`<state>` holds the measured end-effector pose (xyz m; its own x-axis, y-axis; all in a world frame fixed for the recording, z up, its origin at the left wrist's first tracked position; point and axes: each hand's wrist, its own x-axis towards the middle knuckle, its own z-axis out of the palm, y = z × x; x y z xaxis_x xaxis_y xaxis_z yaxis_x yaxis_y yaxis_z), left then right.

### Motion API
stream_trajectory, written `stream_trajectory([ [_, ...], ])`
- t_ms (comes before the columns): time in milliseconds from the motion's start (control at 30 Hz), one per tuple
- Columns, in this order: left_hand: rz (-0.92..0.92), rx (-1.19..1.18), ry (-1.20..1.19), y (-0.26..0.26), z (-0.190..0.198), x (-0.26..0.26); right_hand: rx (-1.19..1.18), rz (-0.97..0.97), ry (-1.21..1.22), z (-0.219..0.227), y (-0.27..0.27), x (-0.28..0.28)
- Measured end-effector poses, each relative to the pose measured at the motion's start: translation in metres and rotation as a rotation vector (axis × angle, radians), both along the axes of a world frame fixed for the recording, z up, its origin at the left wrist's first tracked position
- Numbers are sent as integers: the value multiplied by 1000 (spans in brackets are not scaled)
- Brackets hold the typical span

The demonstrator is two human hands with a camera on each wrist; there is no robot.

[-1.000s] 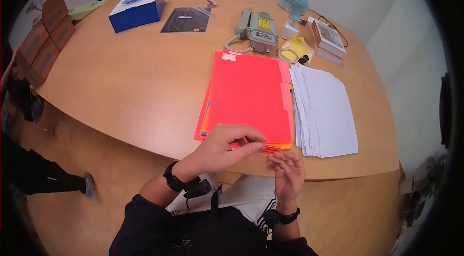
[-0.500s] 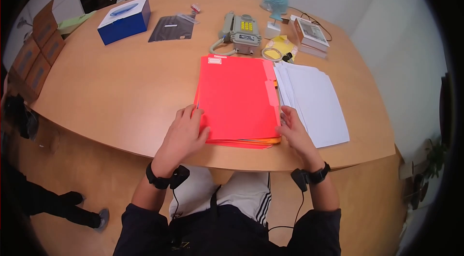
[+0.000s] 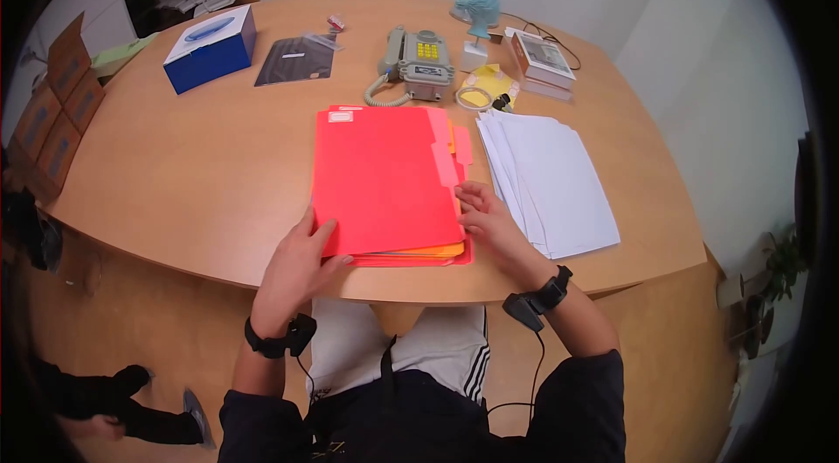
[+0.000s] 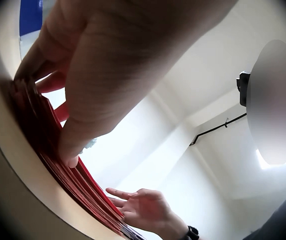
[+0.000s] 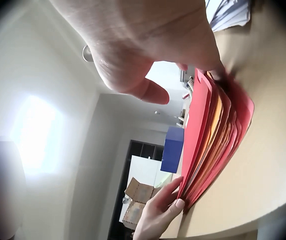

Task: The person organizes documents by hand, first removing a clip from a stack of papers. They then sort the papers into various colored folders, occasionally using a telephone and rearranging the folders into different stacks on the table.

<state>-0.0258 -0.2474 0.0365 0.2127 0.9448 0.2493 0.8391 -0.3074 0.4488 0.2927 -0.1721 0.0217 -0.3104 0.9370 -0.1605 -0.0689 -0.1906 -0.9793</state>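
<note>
A stack of red and orange file folders [image 3: 380, 179] lies on the table near its front edge. Its layers are uneven, with a lower red folder sticking out on the right side. My left hand [image 3: 299, 264] rests against the stack's left side, its thumb by the near left corner. In the right wrist view, that left hand [image 5: 158, 212] touches the stack's corner. At the opposite side, my right hand [image 3: 496, 222] touches the right edge with loosely bent fingers, its thumb held off the folders [image 5: 218, 130]. White papers [image 3: 555, 183] lie in a loose pile to the right.
Behind the stack stand a grey telephone [image 3: 419, 65], a yellow packet [image 3: 489, 83], a small teal fan [image 3: 478, 8] and books [image 3: 544, 61]. Farther left are a dark folder [image 3: 295, 61], a blue-and-white box [image 3: 210, 48] and cardboard boxes [image 3: 57, 126]. Someone's legs [image 3: 149, 406] show at lower left.
Both hands, earlier in front of the stack's near edge, came to its two sides. Upper folders have slid left, away from the white papers, exposing a lower red folder on the right.
</note>
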Motion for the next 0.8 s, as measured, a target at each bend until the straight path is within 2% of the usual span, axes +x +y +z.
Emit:
stream_trajectory([
  [100, 84, -112, 16, -10, 10, -19, -68, 42, 62, 4, 1, -22],
  [367, 115, -67, 23, -21, 6, -77, -176, 172, 218, 4, 13, -71],
  [500, 145, -123, -19, -23, 5, -95, -214, 240, 263, -2, 18, -85],
  [600, 185, -192, 27, -26, 20, -92, -217, 290, 257, 0, 20, -99],
  [633, 184, -192, 28, -24, 15, -93, -216, 320, 243, 2, 21, -103],
  [700, 225, 51, 330, -18, -3, -96, -210, 341, 204, 1, 26, -112],
  [767, 186, 25, 291, -12, 1, -71, -203, 368, 164, -3, 34, -116],
  [800, 145, -1, 248, -9, 4, -53, -99, 333, 89, -8, 38, -115],
])
